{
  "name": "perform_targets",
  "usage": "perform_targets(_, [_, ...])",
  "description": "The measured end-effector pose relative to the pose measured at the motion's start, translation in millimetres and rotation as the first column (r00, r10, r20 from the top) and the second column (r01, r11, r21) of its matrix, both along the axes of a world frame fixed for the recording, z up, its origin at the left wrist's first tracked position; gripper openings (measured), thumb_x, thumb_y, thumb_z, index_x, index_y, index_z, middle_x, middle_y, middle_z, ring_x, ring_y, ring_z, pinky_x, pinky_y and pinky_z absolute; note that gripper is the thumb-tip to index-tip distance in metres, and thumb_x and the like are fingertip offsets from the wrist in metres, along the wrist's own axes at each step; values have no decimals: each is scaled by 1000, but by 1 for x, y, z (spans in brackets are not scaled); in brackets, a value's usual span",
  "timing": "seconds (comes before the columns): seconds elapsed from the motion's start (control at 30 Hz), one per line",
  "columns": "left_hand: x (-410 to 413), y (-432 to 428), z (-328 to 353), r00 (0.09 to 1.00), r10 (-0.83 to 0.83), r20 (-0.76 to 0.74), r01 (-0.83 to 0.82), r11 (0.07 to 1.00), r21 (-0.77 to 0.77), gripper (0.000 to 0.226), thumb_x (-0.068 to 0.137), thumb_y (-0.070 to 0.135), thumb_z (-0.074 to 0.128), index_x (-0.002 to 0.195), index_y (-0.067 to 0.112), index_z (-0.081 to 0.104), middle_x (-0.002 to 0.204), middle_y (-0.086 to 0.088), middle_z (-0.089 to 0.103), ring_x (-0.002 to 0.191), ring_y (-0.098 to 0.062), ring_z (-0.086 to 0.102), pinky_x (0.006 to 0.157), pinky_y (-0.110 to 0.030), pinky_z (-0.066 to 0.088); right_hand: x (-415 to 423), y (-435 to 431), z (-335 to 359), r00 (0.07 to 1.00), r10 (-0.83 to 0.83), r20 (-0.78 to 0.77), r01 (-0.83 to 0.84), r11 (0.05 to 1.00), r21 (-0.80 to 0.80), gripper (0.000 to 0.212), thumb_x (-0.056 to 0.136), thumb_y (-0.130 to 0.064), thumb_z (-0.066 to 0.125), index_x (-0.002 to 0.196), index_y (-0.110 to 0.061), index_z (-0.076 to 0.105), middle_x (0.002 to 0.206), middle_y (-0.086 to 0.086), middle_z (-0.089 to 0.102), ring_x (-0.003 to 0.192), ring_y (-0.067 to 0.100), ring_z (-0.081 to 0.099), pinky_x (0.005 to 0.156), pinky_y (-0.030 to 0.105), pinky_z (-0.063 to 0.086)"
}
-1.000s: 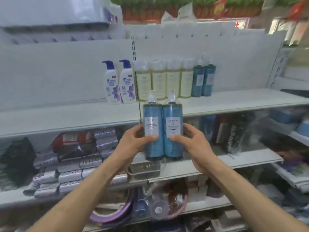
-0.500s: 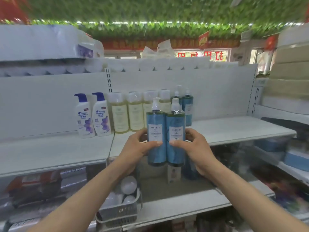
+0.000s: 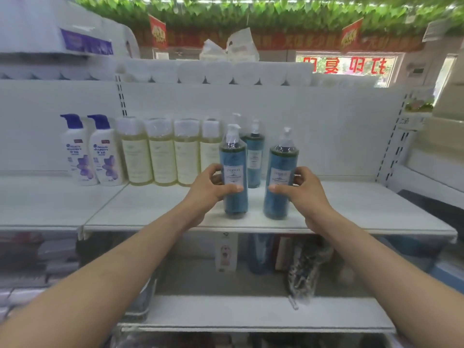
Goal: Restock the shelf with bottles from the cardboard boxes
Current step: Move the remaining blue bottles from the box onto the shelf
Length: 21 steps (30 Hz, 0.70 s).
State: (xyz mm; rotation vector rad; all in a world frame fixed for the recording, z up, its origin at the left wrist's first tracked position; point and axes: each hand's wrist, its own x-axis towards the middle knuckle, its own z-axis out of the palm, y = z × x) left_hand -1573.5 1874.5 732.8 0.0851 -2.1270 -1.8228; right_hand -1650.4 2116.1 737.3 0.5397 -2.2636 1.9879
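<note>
Two blue pump bottles stand upright near the front of the white shelf (image 3: 351, 212). My left hand (image 3: 211, 187) grips the left blue bottle (image 3: 233, 172) around its label. My right hand (image 3: 301, 189) grips the right blue bottle (image 3: 281, 177) the same way. A gap separates the two bottles. Behind them, against the back panel, stand two more blue bottles (image 3: 254, 159). No cardboard box is in view.
To the left on the same shelf stand several pale yellow bottles (image 3: 160, 156) and two white bottles with blue pumps (image 3: 90, 151). Shelf space lies bare to the right of the blue bottles. Paper rolls line the top shelf (image 3: 226, 71). Lower shelves hold packaged goods.
Both bottles, held together in front of the shelf before, now sit apart on the shelf board. My view has risen and moved closer to the shelf.
</note>
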Motion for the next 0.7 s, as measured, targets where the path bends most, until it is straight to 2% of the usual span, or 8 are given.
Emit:
perform_targets(0.23, [-5, 3, 3, 998, 62, 28, -62, 998, -3, 62, 79, 18, 94, 132, 30, 63, 120, 10, 78, 115, -12, 73, 98, -38, 61, -36, 8, -12, 999, 30, 15, -30, 999, 19, 47, 80, -26, 93, 111, -35, 58, 110, -19, 70, 99, -1, 67, 70, 17, 50])
perform_targets(0.37, [-3, 4, 8, 996, 84, 5, -84, 996, -26, 62, 80, 20, 94, 132, 32, 63, 116, 15, 79, 106, -5, 75, 93, -36, 62, -62, 9, -12, 998, 51, 46, -51, 999, -7, 46, 85, -21, 89, 119, -29, 58, 111, -15, 69, 100, 3, 65, 70, 22, 50])
perform_targets(0.5, [-7, 6, 12, 996, 85, -6, -85, 996, -35, 60, 79, 21, 95, 130, 31, 64, 116, 14, 79, 106, -5, 76, 94, -37, 61, -92, -1, -12, 991, 106, 88, -102, 994, -43, 48, 90, -18, 84, 130, -27, 58, 115, -14, 68, 107, 6, 64, 87, 35, 52])
perform_targets(0.57, [-10, 9, 14, 996, 85, -8, -85, 995, -41, 59, 79, 21, 95, 128, 32, 64, 113, 15, 80, 101, -1, 75, 93, -36, 61, -102, -5, -14, 985, 146, 93, -143, 989, -37, 56, 91, -16, 83, 139, -27, 56, 120, -13, 68, 111, 7, 63, 93, 37, 51])
perform_targets(0.63, [-11, 10, 13, 997, 83, 0, -83, 995, -56, 59, 78, 22, 95, 128, 33, 64, 113, 16, 80, 101, -1, 75, 93, -37, 60, -108, -3, -19, 984, 152, 95, -155, 987, 35, 66, 88, -14, 86, 143, -24, 52, 123, -11, 66, 109, 8, 64, 88, 30, 53])
perform_targets(0.7, [-10, 7, 12, 997, 81, 22, -79, 994, -77, 60, 78, 24, 96, 128, 33, 64, 114, 14, 80, 103, -3, 75, 95, -38, 59, -112, 4, -28, 990, 112, 80, -123, 981, 147, 71, 83, -12, 90, 141, -22, 51, 121, -11, 64, 104, 7, 65, 75, 23, 52])
